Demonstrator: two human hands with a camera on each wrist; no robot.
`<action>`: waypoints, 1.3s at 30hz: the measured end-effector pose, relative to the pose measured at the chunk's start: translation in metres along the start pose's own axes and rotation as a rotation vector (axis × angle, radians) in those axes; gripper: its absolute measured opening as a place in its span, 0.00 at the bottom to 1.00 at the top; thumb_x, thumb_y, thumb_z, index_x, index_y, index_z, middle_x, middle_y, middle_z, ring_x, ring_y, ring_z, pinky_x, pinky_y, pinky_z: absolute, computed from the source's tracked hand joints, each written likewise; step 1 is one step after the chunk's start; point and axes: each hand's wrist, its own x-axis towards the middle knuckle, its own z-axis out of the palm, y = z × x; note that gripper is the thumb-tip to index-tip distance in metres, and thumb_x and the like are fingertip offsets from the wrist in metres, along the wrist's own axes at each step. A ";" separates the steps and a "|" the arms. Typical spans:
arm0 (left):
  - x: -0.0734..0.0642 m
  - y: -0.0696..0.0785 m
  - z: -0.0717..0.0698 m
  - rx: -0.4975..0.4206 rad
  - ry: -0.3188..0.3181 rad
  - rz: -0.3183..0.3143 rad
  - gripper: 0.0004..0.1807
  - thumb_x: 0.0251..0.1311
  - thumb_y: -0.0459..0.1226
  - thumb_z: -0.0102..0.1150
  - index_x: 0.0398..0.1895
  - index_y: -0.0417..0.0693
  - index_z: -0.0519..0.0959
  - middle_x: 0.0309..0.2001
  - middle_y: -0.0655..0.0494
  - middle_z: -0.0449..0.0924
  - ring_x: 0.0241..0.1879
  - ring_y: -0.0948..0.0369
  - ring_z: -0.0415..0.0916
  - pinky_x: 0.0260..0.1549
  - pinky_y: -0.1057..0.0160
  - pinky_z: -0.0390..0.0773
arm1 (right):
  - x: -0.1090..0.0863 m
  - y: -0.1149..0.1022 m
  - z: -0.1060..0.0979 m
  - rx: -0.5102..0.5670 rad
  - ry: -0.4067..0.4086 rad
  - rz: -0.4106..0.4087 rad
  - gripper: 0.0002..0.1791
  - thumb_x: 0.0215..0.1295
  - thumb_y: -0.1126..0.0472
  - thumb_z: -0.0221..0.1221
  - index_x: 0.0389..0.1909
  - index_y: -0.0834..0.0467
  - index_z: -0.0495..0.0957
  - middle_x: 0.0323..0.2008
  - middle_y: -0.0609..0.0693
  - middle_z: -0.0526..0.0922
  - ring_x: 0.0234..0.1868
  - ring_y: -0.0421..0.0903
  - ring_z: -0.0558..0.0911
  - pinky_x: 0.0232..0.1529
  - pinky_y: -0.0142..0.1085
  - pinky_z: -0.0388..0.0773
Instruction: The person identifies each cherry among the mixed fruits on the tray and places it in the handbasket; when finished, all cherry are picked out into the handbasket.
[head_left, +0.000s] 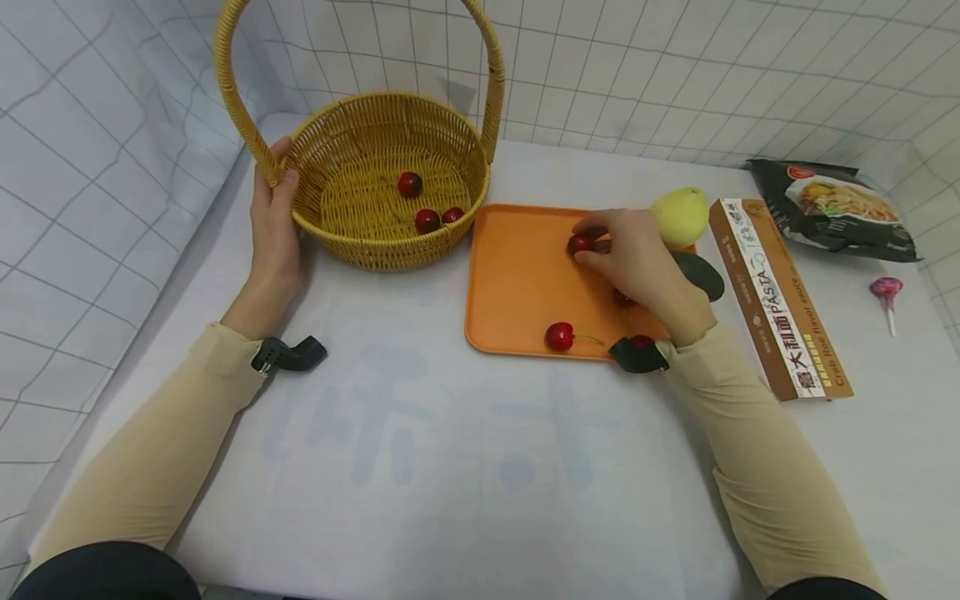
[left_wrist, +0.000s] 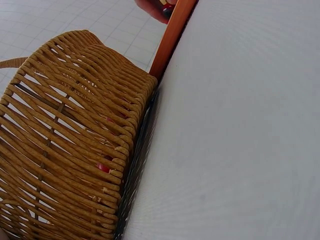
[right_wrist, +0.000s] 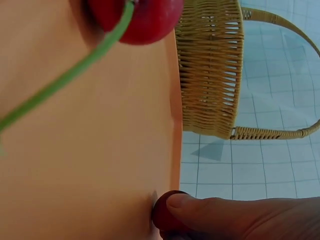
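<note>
My left hand [head_left: 275, 225] grips the yellow wicker basket [head_left: 390, 257] at its left side, by the foot of the handle, with the thumb at the rim. Three dark red cherries [head_left: 409, 184] lie inside. Over the orange tray [head_left: 517, 283], my right hand [head_left: 637, 258] pinches a cherry [right_wrist: 167, 212] between thumb and fingers, near the tray's surface. Another cherry [head_left: 559, 336] with a green stem lies at the tray's front edge. More cherries [head_left: 622, 297] show partly under the right hand and wrist.
Right of the tray are a yellow-green pear [head_left: 681, 217], a dark green oval thing [head_left: 699, 275] partly behind the hand, and a pasta box [head_left: 780, 300]. Farther right lie a black food packet [head_left: 836, 208] and a pink lollipop [head_left: 887, 288]. A white grid-patterned sheet [head_left: 600, 75] stands behind.
</note>
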 end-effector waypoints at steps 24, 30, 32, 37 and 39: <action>-0.001 0.000 -0.003 0.051 -0.023 0.000 0.27 0.78 0.50 0.46 0.78 0.69 0.66 0.79 0.63 0.62 0.76 0.66 0.56 0.71 0.70 0.50 | 0.007 -0.030 -0.001 0.136 0.050 -0.123 0.17 0.66 0.64 0.72 0.55 0.61 0.86 0.49 0.56 0.90 0.53 0.52 0.88 0.55 0.48 0.85; -0.002 0.000 -0.002 0.076 -0.028 0.016 0.27 0.78 0.50 0.46 0.79 0.69 0.65 0.79 0.63 0.62 0.76 0.66 0.56 0.72 0.70 0.50 | 0.018 -0.055 -0.007 0.197 0.144 -0.187 0.18 0.67 0.63 0.71 0.57 0.60 0.87 0.50 0.54 0.90 0.51 0.49 0.89 0.52 0.41 0.86; -0.002 0.000 -0.002 0.078 -0.025 0.017 0.27 0.78 0.50 0.46 0.79 0.69 0.65 0.79 0.63 0.62 0.76 0.66 0.56 0.71 0.70 0.51 | 0.024 -0.066 -0.007 0.223 0.156 -0.201 0.18 0.67 0.63 0.71 0.57 0.60 0.86 0.51 0.53 0.90 0.51 0.48 0.90 0.52 0.39 0.85; -0.002 0.001 -0.002 0.072 -0.025 0.015 0.27 0.78 0.49 0.46 0.79 0.69 0.65 0.79 0.62 0.62 0.76 0.65 0.56 0.72 0.69 0.51 | 0.041 -0.091 0.000 0.256 0.131 -0.232 0.18 0.69 0.63 0.70 0.58 0.61 0.86 0.52 0.53 0.90 0.52 0.46 0.88 0.52 0.36 0.85; -0.002 0.001 -0.002 0.074 -0.027 0.014 0.27 0.78 0.50 0.46 0.79 0.69 0.65 0.79 0.62 0.62 0.76 0.65 0.56 0.72 0.69 0.51 | 0.047 -0.100 0.003 0.254 0.110 -0.240 0.18 0.70 0.63 0.69 0.58 0.61 0.85 0.53 0.53 0.89 0.53 0.45 0.87 0.52 0.35 0.84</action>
